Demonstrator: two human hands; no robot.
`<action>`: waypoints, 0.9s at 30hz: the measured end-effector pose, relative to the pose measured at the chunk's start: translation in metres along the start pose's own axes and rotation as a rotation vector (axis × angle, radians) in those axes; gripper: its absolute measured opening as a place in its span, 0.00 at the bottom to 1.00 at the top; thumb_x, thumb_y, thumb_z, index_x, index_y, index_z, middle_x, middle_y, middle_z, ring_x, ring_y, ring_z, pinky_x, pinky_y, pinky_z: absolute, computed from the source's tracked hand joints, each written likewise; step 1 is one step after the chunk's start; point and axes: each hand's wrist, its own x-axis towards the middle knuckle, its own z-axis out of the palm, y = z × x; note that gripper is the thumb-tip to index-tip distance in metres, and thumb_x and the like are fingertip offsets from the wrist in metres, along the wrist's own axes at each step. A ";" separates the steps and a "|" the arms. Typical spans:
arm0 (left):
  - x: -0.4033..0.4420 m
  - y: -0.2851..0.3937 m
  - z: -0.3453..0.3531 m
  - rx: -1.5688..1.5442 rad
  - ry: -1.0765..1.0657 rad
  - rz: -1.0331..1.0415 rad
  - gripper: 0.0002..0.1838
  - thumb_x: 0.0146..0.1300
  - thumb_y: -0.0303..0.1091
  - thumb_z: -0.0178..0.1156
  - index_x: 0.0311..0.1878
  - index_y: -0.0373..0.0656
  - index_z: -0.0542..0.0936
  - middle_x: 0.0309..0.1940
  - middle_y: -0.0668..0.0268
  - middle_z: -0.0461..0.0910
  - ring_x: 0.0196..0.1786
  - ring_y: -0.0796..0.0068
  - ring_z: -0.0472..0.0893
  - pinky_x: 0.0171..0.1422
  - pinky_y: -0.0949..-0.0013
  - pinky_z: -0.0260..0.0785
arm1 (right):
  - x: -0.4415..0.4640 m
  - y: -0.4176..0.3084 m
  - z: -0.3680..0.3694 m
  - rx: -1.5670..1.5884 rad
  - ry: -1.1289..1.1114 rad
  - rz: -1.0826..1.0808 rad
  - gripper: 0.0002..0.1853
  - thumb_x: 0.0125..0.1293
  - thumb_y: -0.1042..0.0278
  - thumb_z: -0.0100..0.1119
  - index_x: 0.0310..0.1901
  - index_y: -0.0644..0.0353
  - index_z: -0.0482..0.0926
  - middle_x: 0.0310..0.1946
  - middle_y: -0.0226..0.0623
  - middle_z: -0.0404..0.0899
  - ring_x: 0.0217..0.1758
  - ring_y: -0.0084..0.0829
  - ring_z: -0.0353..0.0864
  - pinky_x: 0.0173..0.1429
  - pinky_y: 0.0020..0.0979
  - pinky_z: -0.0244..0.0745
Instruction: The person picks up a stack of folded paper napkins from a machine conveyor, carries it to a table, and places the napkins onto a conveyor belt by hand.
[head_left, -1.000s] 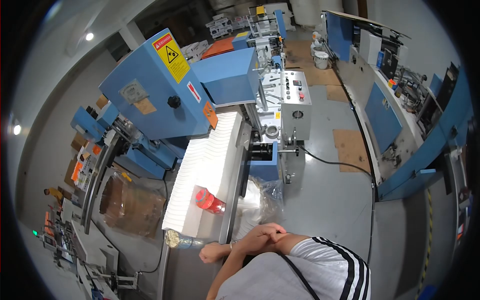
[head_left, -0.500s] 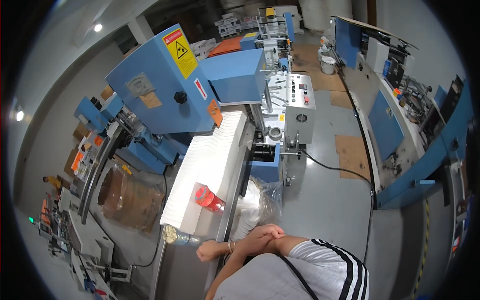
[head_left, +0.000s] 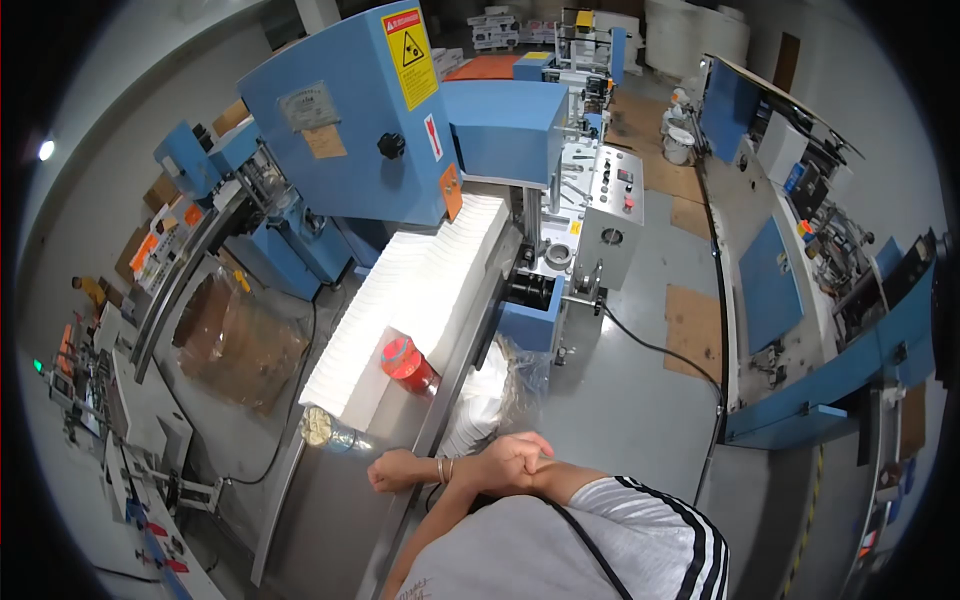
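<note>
My forearms cross in front of my body. My left hand (head_left: pixel 515 462) is closed round my right forearm, its fingers curled over it. My right hand (head_left: pixel 396 470) is a fist beyond the bracelets on its wrist, with nothing visible in it, over the metal conveyor bed (head_left: pixel 335 515). Nearest to that fist lies a clear cylinder with a pale gold end (head_left: pixel 317 426), against the front of a long stack of white folded paper (head_left: pixel 395 290). A red-topped clear cylinder (head_left: pixel 408 362) leans beside the stack, apart from both hands.
A blue machine housing (head_left: pixel 345 120) with a warning label stands over the stack's far end. To its right is a control box (head_left: pixel 615 205) with buttons. A plastic-wrapped brown roll (head_left: pixel 240 340) stands left on the floor. Another blue machine (head_left: pixel 775 275) lines the right side.
The view has shifted, so the hands, stack and cylinders sit slightly further left and the machines appear moved. My arms stay crossed, and both hands keep nearly the same pose.
</note>
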 end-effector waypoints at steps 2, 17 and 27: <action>-0.003 -0.010 0.000 -0.010 0.036 0.041 0.09 0.58 0.19 0.57 0.22 0.40 0.73 0.48 0.57 0.79 0.46 0.69 0.78 0.52 0.70 0.70 | -0.005 -0.011 -0.010 -0.002 -0.012 0.032 0.12 0.55 0.59 0.54 0.23 0.56 0.81 0.22 0.47 0.79 0.24 0.51 0.77 0.31 0.47 0.72; -0.017 0.011 0.009 0.171 0.247 0.019 0.08 0.57 0.22 0.51 0.22 0.40 0.73 0.45 0.56 0.81 0.51 0.59 0.76 0.56 0.64 0.69 | -0.007 -0.040 -0.051 0.110 -0.232 0.291 0.10 0.55 0.56 0.60 0.36 0.47 0.86 0.34 0.33 0.87 0.39 0.39 0.86 0.45 0.39 0.80; -0.049 0.019 0.001 0.083 0.353 -0.029 0.08 0.41 0.14 0.48 0.19 0.38 0.74 0.56 0.56 0.80 0.63 0.55 0.73 0.68 0.59 0.62 | -0.008 -0.035 -0.058 0.126 -0.268 0.252 0.13 0.58 0.53 0.61 0.40 0.48 0.85 0.35 0.32 0.87 0.40 0.38 0.86 0.45 0.36 0.79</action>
